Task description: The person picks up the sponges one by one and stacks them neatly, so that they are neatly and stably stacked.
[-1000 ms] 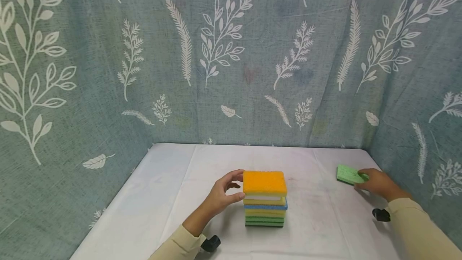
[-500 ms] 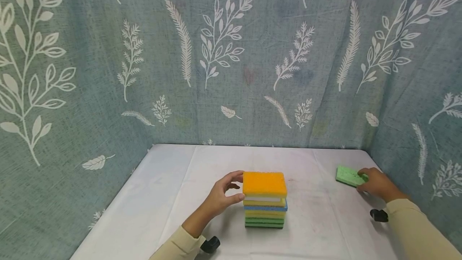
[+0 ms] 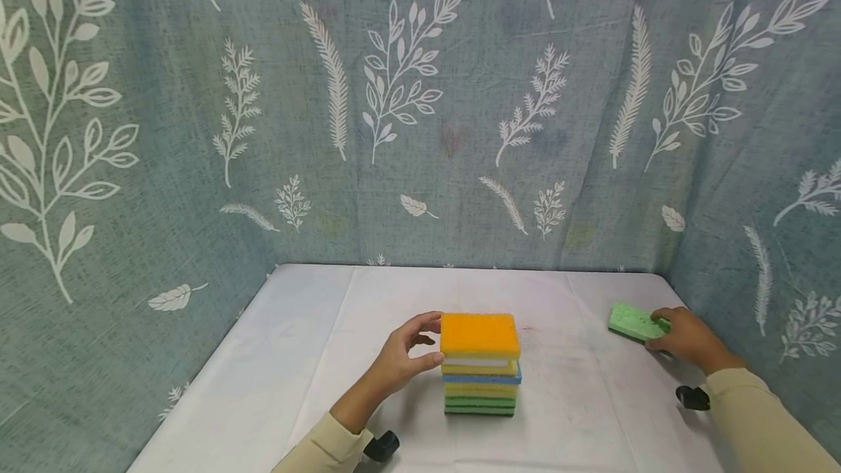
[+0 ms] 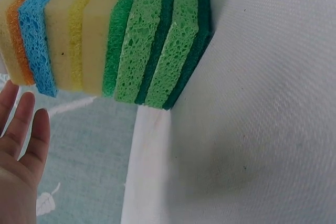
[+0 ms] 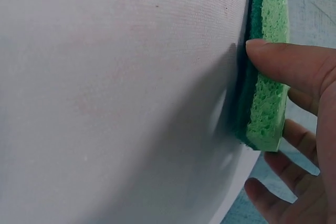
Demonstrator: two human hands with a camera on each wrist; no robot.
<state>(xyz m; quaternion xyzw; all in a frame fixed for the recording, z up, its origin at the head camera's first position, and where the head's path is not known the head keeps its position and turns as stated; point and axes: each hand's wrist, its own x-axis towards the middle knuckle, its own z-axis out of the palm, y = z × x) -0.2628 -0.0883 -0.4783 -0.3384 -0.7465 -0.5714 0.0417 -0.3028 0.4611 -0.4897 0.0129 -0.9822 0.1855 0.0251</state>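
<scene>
A stack of several sponges (image 3: 481,396) stands on the white-covered table, with an orange-topped sponge (image 3: 479,336) uppermost. Blue, yellow and green layers show below it. At the stack's upper left edge is my left hand (image 3: 397,360), thumb and fingers spread against the side of the top sponges. The left wrist view has its fingertips near the orange and blue layers (image 4: 35,45). Off to the right, a single green sponge (image 3: 634,321) with a dark green scouring side lies flat. My right hand (image 3: 690,338) pinches it, the thumb (image 5: 286,64) on its near edge; some fingertips are hidden behind it.
The white cloth (image 3: 315,385) covers the tabletop. Teal curtains (image 3: 453,130) with white leaf prints enclose the back and both sides; the right one is close to my right hand. Black wrist cameras (image 3: 382,447) sit under both wrists.
The head view has shifted very slightly. My left hand stays at the stack and my right hand at the green sponge, which lies in the same spot.
</scene>
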